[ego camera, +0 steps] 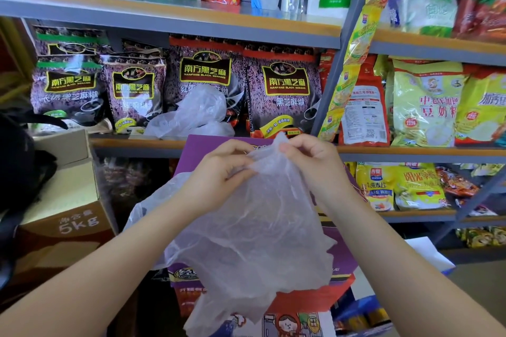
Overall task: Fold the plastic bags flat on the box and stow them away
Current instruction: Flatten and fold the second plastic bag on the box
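A thin clear plastic bag (254,241) hangs in front of me above a purple box (200,146). My left hand (216,172) and my right hand (309,161) both pinch its top edge, close together, and the bag droops crumpled below them. Another crumpled clear bag (194,115) lies on the shelf behind the box, against dark sesame packets. More clear plastic (161,194) shows under my left wrist.
Metal shelves (169,22) full of food packets stand straight ahead and to the right. A brown cardboard carton marked 5kg (68,216) sits at the left, with a dark bag (16,161) beside it. White and blue items (427,254) lie low right.
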`<state>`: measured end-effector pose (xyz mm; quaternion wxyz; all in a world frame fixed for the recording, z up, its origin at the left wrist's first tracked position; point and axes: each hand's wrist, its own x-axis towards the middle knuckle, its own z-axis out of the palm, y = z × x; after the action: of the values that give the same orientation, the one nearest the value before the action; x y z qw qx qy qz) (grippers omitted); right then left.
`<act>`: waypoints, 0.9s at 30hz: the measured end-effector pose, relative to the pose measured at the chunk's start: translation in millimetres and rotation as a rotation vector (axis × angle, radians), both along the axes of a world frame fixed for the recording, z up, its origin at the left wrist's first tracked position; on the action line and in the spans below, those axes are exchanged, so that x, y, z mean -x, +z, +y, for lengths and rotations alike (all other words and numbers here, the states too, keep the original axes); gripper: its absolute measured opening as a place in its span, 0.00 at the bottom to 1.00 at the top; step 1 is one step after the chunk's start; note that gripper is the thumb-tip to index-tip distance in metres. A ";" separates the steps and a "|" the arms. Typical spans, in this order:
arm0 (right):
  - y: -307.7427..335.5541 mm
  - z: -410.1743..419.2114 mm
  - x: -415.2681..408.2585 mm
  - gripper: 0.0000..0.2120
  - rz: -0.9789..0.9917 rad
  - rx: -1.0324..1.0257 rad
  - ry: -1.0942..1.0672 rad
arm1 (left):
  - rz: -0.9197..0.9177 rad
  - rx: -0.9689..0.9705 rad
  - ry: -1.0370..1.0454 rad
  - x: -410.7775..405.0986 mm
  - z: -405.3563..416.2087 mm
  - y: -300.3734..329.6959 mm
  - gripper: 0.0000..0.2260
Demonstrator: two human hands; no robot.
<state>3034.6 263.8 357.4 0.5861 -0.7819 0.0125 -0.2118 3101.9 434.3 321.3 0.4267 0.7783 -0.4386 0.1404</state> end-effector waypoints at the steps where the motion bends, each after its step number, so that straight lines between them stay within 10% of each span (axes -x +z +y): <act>1: -1.0 -5.1 -2.3 0.08 0.006 -0.056 -0.044 | 0.001 -0.010 -0.003 -1.6 3.2 -1.7 0.09; 9: -26.3 -40.6 -24.5 0.11 -0.004 0.007 -0.282 | 0.117 -0.044 0.166 3.3 14.0 -18.5 0.18; 16: -45.2 -65.1 -38.9 0.15 -0.043 0.100 -0.422 | -0.245 -0.461 0.302 16.4 7.9 -39.3 0.28; 27: -62.7 -101.1 -30.3 0.12 0.031 -0.177 -0.446 | 0.509 0.022 0.005 -10.9 26.8 -30.3 0.10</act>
<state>3064.9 162.7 294.7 0.5907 -0.7088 0.2123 -0.3218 3112.8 461.1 290.9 0.5316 0.7849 -0.3135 -0.0542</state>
